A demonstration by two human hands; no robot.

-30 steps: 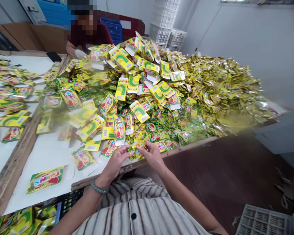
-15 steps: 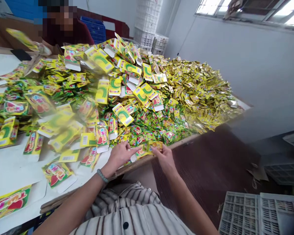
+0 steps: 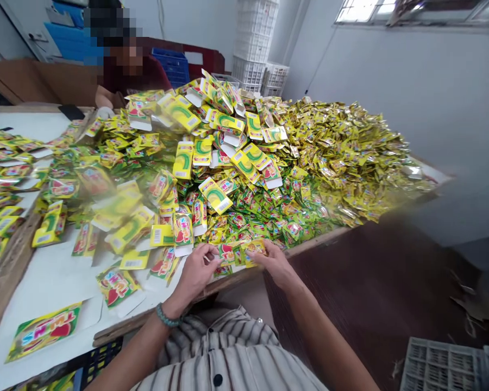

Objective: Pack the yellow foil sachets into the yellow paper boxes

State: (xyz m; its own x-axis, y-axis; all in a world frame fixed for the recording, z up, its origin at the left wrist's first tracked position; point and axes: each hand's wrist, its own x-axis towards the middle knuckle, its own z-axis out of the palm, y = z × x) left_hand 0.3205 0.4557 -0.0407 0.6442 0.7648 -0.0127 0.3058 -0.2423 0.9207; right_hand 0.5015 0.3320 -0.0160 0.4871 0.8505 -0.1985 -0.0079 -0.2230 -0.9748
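Note:
Near the table's front edge, my left hand (image 3: 199, 270) pinches the left end of a small green candy packet (image 3: 227, 254) with a red print. My right hand (image 3: 275, 264) closes its thumb and fingers on a yellow candy packet (image 3: 254, 249) just beside it. The two packets lie almost edge to edge; whether they are joined I cannot tell. Behind my hands spreads a heap of loose green packets (image 3: 264, 214). Yellow and green flat boxes (image 3: 215, 195) lie on that heap and to its left, several with white flaps standing out.
A large pile of yellow packets (image 3: 342, 146) covers the table's right part. Across the table sits a co-worker (image 3: 140, 76), a gloved hand near the heap. A wooden divider (image 3: 16, 260) crosses the left side. White crates (image 3: 440, 366) stand on the floor at the lower right.
My left hand has gone from pointing fingers to a pinch at the green packet. The packets now lie spread between my hands. The co-worker's hand has lowered, and the view has shifted left.

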